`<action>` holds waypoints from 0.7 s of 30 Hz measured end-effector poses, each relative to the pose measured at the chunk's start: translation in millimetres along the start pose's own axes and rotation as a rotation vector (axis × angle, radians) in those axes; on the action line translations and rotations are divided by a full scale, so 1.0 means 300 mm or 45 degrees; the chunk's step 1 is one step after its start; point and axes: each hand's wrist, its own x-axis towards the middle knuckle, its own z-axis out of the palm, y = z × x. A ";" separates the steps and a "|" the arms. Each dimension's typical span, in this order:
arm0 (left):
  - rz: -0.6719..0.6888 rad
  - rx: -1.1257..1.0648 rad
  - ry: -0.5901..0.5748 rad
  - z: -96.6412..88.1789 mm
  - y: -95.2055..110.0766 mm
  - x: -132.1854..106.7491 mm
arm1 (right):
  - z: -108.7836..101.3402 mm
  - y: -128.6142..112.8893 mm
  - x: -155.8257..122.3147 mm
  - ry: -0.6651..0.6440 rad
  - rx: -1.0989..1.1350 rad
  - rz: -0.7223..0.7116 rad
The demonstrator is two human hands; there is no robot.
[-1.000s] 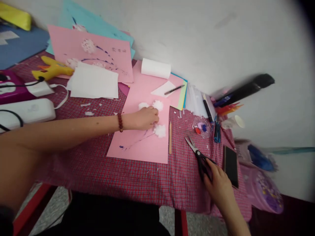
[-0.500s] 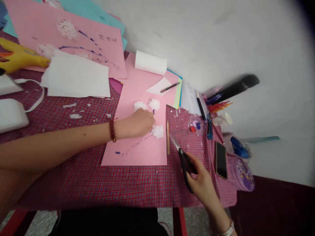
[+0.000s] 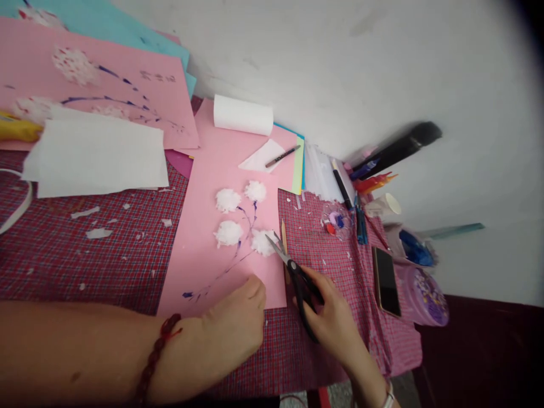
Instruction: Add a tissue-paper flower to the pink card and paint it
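Observation:
My right hand (image 3: pixel 335 317) holds black-handled scissors (image 3: pixel 304 292). Their blades are parted a little, with the tips over the lower right white ruffled paper flower (image 3: pixel 259 242). Several such flowers lie on a pink sheet (image 3: pixel 272 289), among them one at the upper left (image 3: pixel 228 200), joined by painted purple stems. My left hand (image 3: pixel 232 328), with a red bead bracelet (image 3: pixel 155 354) at the wrist, is closed over the sheet's lower edge. Whatever its curled fingers may hold is hidden. Beside the sheet's right edge lies a wooden pencil (image 3: pixel 284 229), partly behind the scissors.
White sheets (image 3: pixel 102 153) overlap a finished pink flower picture (image 3: pixel 170 107) on the left. A paper roll (image 3: pixel 243 114) and a pen (image 3: pixel 283 156) lie farther back. On the right are a paint palette (image 3: pixel 335 220), a paper cup (image 3: pixel 389 205), a phone (image 3: pixel 386 280) and a purple tub (image 3: pixel 425 297).
My left hand has moved off the flowers toward the sheet's near edge, uncovering the left flowers and stems. The scissors have moved left over the lower right flower. The view has shifted.

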 end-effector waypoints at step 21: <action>0.000 -0.096 0.004 -0.036 -0.033 0.009 | 0.020 0.011 0.007 0.020 -0.024 -0.031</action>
